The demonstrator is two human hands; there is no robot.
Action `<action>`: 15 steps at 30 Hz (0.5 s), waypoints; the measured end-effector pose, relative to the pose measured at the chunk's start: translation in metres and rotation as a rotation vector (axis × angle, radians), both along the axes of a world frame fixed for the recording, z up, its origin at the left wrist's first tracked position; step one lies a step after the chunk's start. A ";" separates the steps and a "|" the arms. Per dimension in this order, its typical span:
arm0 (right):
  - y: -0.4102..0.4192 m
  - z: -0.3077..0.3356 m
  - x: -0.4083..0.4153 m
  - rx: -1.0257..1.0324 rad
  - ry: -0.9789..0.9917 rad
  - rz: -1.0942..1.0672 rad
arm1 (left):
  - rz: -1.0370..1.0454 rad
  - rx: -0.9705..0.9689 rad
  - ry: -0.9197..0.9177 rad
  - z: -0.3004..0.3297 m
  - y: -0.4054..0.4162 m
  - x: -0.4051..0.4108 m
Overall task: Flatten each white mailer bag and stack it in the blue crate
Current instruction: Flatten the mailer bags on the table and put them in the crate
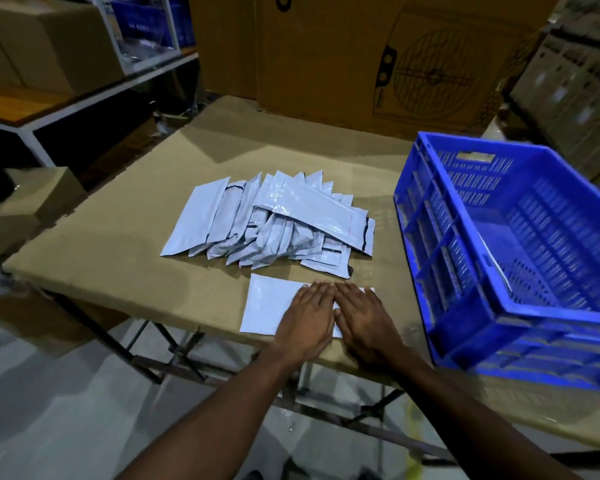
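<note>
A person's left hand [305, 318] and right hand [364, 320] lie side by side, palms down, on a single white mailer bag [271, 306] at the near edge of a cardboard-covered tabletop [125, 237]; the fingers of both hands are straight and spread flat, pressing the bag rather than gripping it. Just beyond the bag sits a loose pile of mailer bags [274, 220] (white, several overlapping and fanned at different angles), near the middle of the tabletop. To the right stands the blue crate [465, 306], tilted in the wide-angle view, with one white sheet-like item [496, 265] leaning against its inner left wall. Large cardboard boxes [378, 53] stand behind the tabletop.
</note>
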State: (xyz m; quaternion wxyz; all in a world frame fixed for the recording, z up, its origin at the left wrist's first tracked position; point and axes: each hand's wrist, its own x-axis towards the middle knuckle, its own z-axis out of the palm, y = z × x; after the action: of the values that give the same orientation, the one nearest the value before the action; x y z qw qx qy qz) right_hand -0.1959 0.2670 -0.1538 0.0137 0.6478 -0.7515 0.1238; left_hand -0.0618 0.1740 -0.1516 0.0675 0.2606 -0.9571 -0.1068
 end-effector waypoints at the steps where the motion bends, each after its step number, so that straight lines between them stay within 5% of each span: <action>1: 0.002 -0.001 0.002 -0.004 0.017 -0.020 | 0.012 -0.028 -0.015 -0.003 0.001 0.002; 15: 0.000 0.000 0.003 0.084 0.050 -0.117 | 0.051 -0.055 -0.182 -0.007 -0.016 0.022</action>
State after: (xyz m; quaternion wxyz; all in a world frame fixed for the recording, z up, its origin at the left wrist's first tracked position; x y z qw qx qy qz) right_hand -0.1926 0.2670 -0.1540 0.0125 0.6059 -0.7919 0.0749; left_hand -0.0401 0.1578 -0.1582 -0.0099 0.2917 -0.9549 -0.0545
